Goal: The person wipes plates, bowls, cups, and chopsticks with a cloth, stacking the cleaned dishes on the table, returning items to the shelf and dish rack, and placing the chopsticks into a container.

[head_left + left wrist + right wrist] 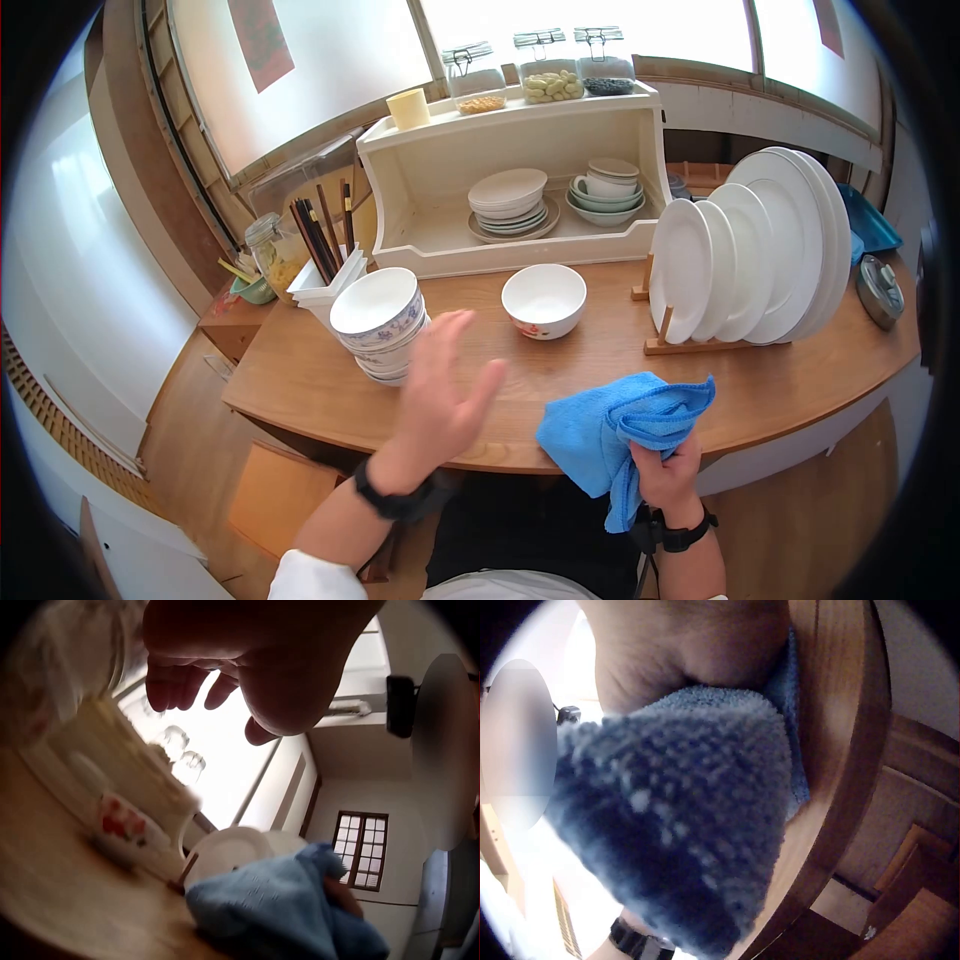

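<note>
- Left hand (pixel 440 400): fingers extended, thumb apart, near the stacked bowls (pixel 378 318).
- Right hand (pixel 668 475): gripping the bunched blue cloth (pixel 590 425) at the front edge of the desk (pixel 300 370).
- White bowl (pixel 544 300): upright on the desk.

We appear in a white top (pixel 490 588), its lower front showing above a plain black lower garment (pixel 490 525). A loose white sleeve (pixel 315 577) covers our left arm up to the bare forearm; only a sliver of white shows at our right arm. Our left hand (pixel 440 395) and right hand (pixel 672 475) are bare. A black strap (pixel 395 495) with a dark, blurred unit rings our left wrist, and a matching black band (pixel 690 535) our right, beside a thin dark cable (pixel 655 578).
</note>
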{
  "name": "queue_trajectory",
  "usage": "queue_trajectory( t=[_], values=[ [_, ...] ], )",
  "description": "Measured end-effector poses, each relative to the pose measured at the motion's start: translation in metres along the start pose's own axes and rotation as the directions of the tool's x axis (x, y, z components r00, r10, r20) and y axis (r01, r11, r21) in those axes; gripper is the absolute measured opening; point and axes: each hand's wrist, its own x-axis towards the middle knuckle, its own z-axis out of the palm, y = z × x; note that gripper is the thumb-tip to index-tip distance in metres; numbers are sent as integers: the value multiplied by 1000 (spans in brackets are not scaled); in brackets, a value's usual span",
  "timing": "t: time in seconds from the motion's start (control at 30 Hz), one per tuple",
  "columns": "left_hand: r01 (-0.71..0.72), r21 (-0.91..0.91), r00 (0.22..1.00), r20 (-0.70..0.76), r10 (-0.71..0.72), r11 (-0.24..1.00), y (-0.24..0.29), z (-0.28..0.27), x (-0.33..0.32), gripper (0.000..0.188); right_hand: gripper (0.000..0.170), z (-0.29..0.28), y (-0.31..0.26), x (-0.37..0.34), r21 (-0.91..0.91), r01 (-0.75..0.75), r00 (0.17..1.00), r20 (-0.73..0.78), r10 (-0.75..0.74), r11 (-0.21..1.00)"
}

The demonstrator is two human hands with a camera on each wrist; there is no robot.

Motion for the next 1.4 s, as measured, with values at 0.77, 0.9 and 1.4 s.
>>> queue_trajectory(
  t=[0.77,0.9,1.4],
  values=[
    [632,143,694,333,-639,761,-120,-105,61,29,18,7,-2,0,-76,38,999,0,-39,996],
    [469,91,843,251,-476,879,-112,-107,54,28,23,2,3,-2,-70,18,998,61,-13,997],
    [-133,-96,991,-26,131,986,8,-48,-4,34,38,102,-24,56,670,-480,863,245,441,567]
  ],
)
